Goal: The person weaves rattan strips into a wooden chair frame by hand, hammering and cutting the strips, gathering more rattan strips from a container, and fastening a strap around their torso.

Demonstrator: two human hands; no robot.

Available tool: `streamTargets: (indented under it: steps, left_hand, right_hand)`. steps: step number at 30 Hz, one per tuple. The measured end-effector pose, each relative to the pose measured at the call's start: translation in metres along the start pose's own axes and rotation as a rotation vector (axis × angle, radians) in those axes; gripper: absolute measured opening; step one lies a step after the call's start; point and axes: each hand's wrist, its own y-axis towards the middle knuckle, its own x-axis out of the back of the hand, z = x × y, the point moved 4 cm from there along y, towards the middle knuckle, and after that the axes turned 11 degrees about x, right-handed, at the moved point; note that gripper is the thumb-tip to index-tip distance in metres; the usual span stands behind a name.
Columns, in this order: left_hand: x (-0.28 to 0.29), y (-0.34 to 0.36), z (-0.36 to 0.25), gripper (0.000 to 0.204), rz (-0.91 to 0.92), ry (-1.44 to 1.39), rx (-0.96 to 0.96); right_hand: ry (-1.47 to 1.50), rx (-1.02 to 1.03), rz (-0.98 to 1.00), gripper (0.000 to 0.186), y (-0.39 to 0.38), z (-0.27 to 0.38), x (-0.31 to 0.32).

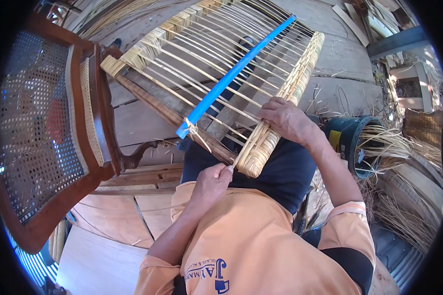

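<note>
Across my lap lies a wooden frame (155,101) strung with parallel cane strands (221,73). Wrapped cane covers its right rail (255,158) in a thick, rounded bundle. At the near corner my left hand (214,183) is closed in a pinch on a cane strand that runs along this rail. My right hand (289,120) curls over the rail farther up, fingers closed around its inner edge; its fingertips are partly hidden. A flat blue strip (234,73) runs lengthwise through the strands. Its near end is tied to the frame with a knot of cane (192,129).
To the left stands a brown wooden chair (71,98) with woven cane panels. A dark green bucket (352,140) at the right holds loose cane strips (386,142). More cane (406,216) lies by boards at the lower right. Scraps litter the plank floor (339,59).
</note>
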Motion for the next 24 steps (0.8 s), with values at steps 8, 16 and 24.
streamTargets:
  steps: [8,16,24]
  left_hand:
    - [0.001,0.005,0.003,0.028,-0.011,0.108,0.005]
    - [-0.004,0.008,0.007,0.029,0.0,-0.035,0.034]
    - [-0.009,0.011,-0.002,0.035,-0.037,0.002,-0.077]
  right_hand:
    - [-0.008,-0.021,-0.083,0.03,-0.011,0.042,-0.014]
    - [0.033,-0.574,-0.502,0.026,-0.046,-0.043,0.008]
    - [-0.046,-0.778,-0.335,0.025,-0.022,-0.09,0.002]
